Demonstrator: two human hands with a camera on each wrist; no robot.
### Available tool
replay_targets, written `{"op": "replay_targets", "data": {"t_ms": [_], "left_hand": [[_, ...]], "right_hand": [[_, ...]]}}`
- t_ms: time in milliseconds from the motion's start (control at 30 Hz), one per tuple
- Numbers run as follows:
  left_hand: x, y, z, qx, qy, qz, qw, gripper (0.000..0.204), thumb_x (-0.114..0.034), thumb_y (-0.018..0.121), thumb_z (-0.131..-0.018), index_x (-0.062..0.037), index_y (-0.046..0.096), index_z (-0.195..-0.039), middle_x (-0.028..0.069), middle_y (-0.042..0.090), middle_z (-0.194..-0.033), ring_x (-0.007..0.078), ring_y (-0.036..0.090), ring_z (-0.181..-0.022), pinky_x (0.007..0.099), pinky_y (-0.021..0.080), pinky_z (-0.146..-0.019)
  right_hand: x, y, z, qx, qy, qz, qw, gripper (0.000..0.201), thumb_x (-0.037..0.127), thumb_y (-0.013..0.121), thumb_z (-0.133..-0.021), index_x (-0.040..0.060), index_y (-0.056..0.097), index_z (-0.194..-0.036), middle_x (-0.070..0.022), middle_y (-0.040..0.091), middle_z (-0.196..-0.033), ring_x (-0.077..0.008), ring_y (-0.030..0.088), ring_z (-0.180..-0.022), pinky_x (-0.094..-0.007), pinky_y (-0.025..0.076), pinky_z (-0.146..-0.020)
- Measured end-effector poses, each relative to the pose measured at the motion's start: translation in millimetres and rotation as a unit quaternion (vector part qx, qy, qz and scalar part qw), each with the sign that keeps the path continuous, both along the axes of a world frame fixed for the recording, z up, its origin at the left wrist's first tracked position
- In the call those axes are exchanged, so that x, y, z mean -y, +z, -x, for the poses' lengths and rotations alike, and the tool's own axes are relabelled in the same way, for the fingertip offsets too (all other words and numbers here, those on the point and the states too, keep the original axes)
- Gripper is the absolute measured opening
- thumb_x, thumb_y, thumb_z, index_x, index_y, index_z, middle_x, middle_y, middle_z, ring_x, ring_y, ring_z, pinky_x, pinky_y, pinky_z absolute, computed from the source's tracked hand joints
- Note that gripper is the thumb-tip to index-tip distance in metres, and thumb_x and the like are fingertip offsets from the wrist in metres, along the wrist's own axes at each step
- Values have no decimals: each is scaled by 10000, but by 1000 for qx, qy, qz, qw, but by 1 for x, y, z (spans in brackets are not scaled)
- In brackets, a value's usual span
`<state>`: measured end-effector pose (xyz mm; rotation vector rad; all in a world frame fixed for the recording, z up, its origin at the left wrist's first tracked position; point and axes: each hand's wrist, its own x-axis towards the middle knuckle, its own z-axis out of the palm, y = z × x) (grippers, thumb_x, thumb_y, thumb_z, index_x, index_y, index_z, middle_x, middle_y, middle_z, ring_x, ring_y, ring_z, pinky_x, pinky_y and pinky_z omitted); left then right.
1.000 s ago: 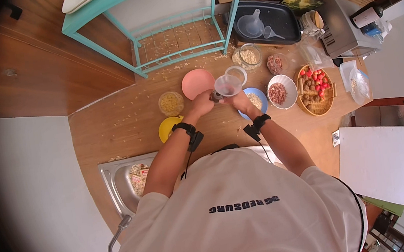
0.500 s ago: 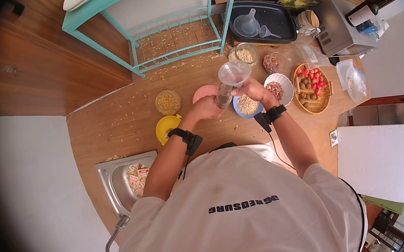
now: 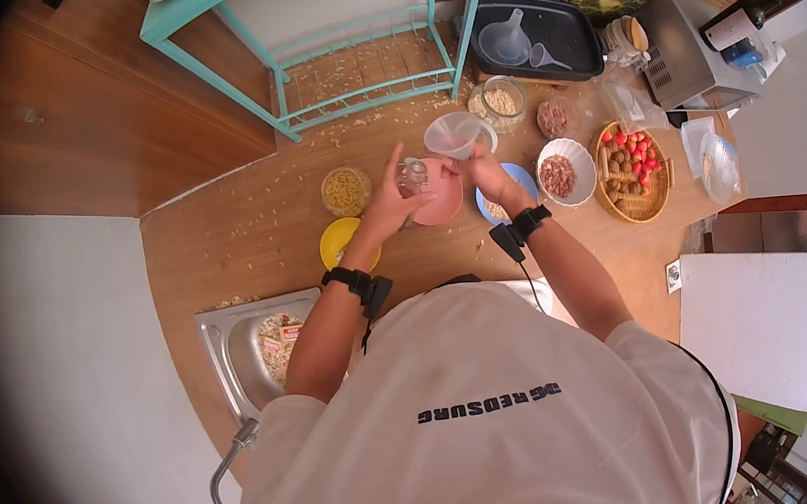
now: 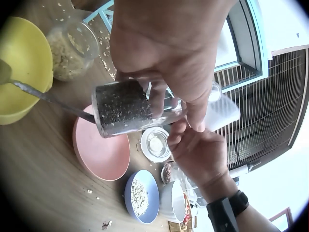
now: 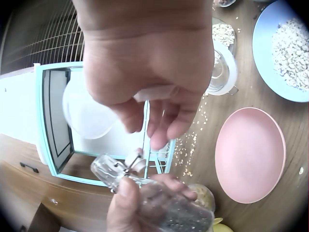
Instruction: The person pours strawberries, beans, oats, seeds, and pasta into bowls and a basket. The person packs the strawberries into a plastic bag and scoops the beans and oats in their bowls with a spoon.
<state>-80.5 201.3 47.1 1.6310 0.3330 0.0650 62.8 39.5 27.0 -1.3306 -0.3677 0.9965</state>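
Note:
My left hand (image 3: 387, 212) grips a clear glass bottle (image 5: 176, 210) with a wire swing-top clip near its neck. Dark, grainy contents show through the glass in the left wrist view, where the bottle lies tilted. To its right, my right hand (image 3: 493, 178) pinches a translucent plastic funnel (image 3: 450, 137) by its narrow end, wide mouth facing up. Funnel and bottle are apart. Beneath the hands is a pink bowl (image 5: 250, 154); a blue bowl of oats (image 4: 145, 197) sits beside it, partly behind the right hand in the head view.
On the left are a yellow bowl (image 4: 24, 72) with a metal spoon (image 4: 48, 98) and a jar of yellow pieces (image 3: 346, 192). An oat jar (image 3: 498, 102), a white bowl (image 3: 566, 172) and a fruit basket (image 3: 631, 174) stand right. A teal rack (image 3: 365, 105) rises behind; scattered flakes dot the counter.
The funnel was at the bottle's mouth in the earlier frames; now the two are separated. The left hand has shifted left with the bottle, and its fingers have spread somewhat.

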Motion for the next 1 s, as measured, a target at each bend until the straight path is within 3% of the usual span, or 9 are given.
{"op": "replay_targets", "data": {"t_ms": [67,133,233,300,500,733,833,900,1000], "left_hand": [[-5,10,8,7,2,31,999,986,-73,755,-757,-142,120,-1508,64,559,-1062,129,560,-917,287,479,-832],[-6,13,13,14,6,62,998,1020,-59,734,-780,-179,47,-1524,66,557,-1038,125,559,-892,286,487,-804],[-10,12,19,8,41,166,985,1005,-16,704,-790,-188,33,-1518,55,547,-1005,129,555,-877,293,488,-786],[-16,6,22,11,-17,241,970,893,5,696,-792,-144,156,-1487,55,548,-1013,127,558,-882,284,488,-771],[-12,-3,8,-2,36,155,987,597,-24,712,-790,-65,381,-1285,64,559,-999,118,568,-879,268,486,-755],[-16,-8,-2,-3,139,190,972,522,-65,738,-772,-55,428,-1192,55,572,-947,125,582,-817,279,493,-713],[-18,10,0,-30,120,73,990,487,-119,763,-735,-27,470,-1113,63,560,-905,114,544,-796,272,473,-677],[-21,18,2,-55,30,-154,986,443,-106,738,-706,-51,495,-1071,94,584,-901,182,591,-765,323,486,-683],[-19,22,-1,-28,-13,-321,947,426,-109,702,-683,-83,515,-1064,125,610,-966,289,627,-791,391,499,-704]], "right_hand": [[3,-10,0,5,-54,41,998,341,60,627,-847,29,582,-1183,-87,674,-1050,-226,629,-993,-349,469,-907],[6,-14,2,307,21,191,932,373,98,636,-828,40,572,-1190,-152,665,-1089,-291,629,-1027,-379,482,-889],[4,-37,6,359,46,252,897,415,191,652,-815,64,557,-1198,-204,638,-1112,-360,598,-1065,-426,478,-891],[3,-42,9,355,48,302,883,433,203,625,-819,65,532,-1219,-231,629,-1107,-382,592,-1060,-440,473,-895],[3,-46,16,397,55,408,821,383,202,523,-853,84,495,-1217,-250,639,-1043,-417,609,-985,-505,488,-839],[11,-55,22,406,87,431,801,330,216,502,-864,77,527,-1163,-253,654,-974,-413,626,-942,-518,502,-797],[12,-54,20,375,75,441,812,345,216,538,-842,68,534,-1153,-255,652,-976,-412,620,-962,-503,500,-816],[17,-47,18,367,66,428,824,363,221,563,-827,58,539,-1151,-257,648,-993,-411,614,-973,-495,494,-833],[25,-33,11,367,59,378,848,405,240,607,-801,41,548,-1150,-254,642,-1029,-406,605,-995,-475,484,-863]]}}
